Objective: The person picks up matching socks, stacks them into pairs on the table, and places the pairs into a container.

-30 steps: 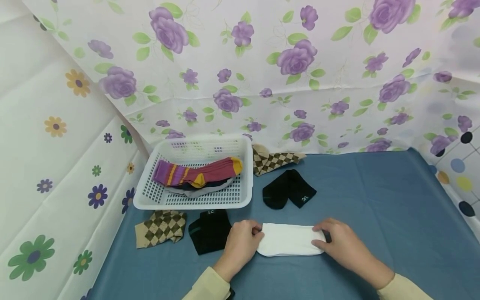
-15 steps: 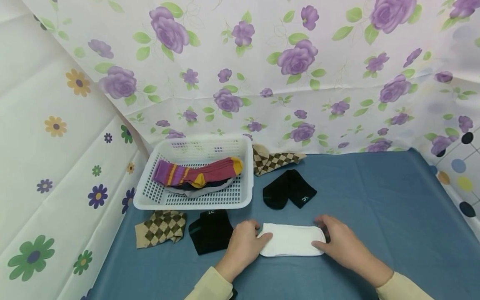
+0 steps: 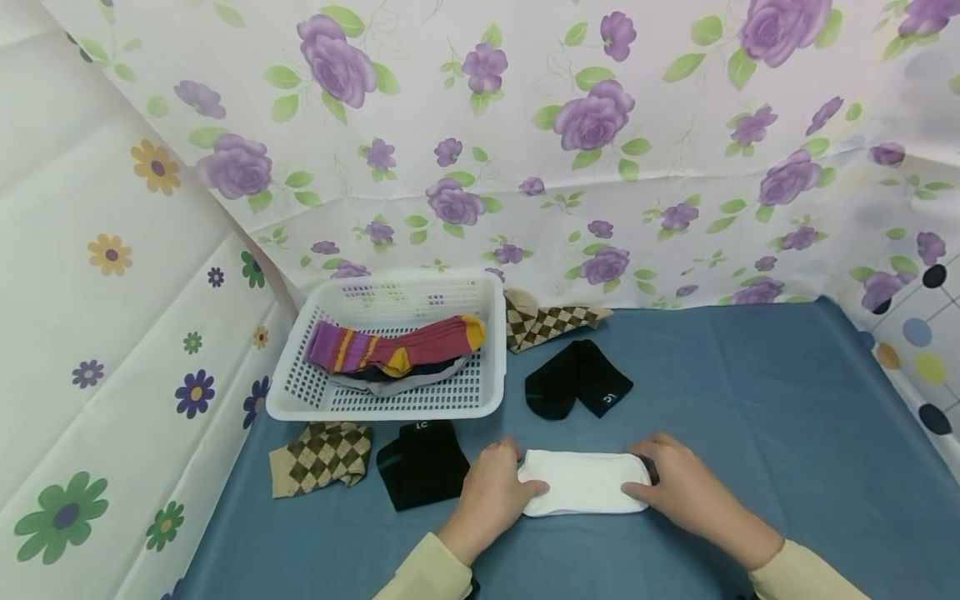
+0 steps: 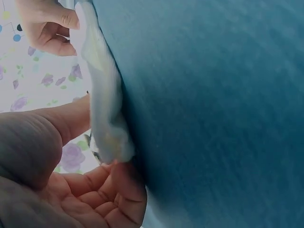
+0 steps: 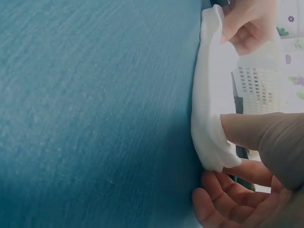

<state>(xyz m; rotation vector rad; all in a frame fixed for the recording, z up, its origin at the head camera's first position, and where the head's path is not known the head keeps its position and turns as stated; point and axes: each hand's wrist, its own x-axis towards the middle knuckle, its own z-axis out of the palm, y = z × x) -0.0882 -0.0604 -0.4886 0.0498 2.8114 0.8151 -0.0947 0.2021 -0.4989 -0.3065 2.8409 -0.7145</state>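
Both ends of a folded white sock (image 3: 585, 482) are pinched: the left hand (image 3: 491, 492) has its left end and the right hand (image 3: 682, 483) its right end, each with the thumb on the near upper face and partly curled fingers at the edge, the thumb-to-finger gap narrow. The sock lies at the near middle of a blue cloth (image 3: 757, 408), slightly farther right and nearer than a second ago; the left hand has shifted the same way, and its thumb now reaches farther over the fabric. The right thumb stays at its end. The white basket (image 3: 386, 414), with striped socks (image 3: 427, 342) inside, sits unchanged at far left. Also unmoved are a checkered sock (image 3: 322, 457) and a black sock (image 3: 423, 467) on its near side, and another checkered piece (image 3: 558, 323) and a black pair (image 3: 577, 379) to its right
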